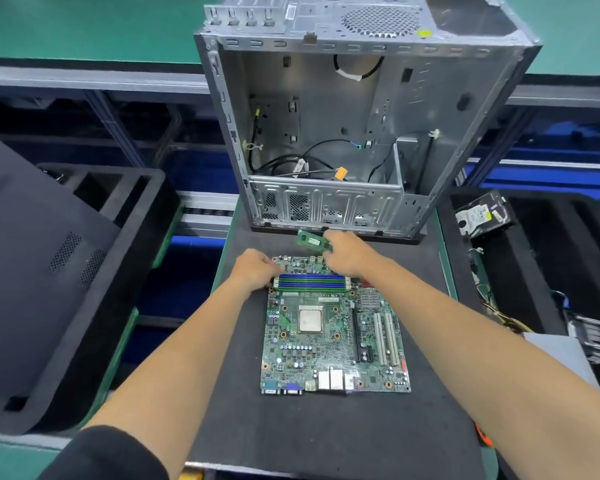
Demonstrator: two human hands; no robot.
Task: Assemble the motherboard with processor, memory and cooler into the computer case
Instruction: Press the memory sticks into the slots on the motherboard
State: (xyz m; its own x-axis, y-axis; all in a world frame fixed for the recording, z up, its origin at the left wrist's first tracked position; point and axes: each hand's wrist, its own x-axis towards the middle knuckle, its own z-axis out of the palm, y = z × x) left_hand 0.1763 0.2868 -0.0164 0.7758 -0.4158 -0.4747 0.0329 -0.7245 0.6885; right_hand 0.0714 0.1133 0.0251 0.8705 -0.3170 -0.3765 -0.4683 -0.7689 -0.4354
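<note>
**Memory stick held over the board, case open beyond**

The motherboard (335,327) lies flat on a dark mat (309,427) that covers a green-edged bench, its port side nearest the person. The processor (310,319) sits in its socket at the board's middle, with no cooler over it. At the far end of the board run the blue and green memory slots (311,283).

The right hand (345,252) pinches a green memory stick (310,240) by its right end, fingers curled round it, and holds it above the far edge of the board, clear of the slots. The left hand (255,268) rests at the left end of the slots with its fingers curled down onto the board's edge; whether they grip anything there cannot be told.

Just beyond the mat stands the computer case (361,116), bare metal, its open side facing the person, with loose black cables (291,162) and an orange connector (341,173) lying inside near its front edge.

To the left, a black foam tray (118,216) carries a dark side panel (32,271) with vent holes, leaning across it. To the right, another black tray (568,271) holds a hard drive (482,214) at its far corner and a bundle of wires nearer. The floor beyond is green, crossed by a grey rail (84,76).
</note>
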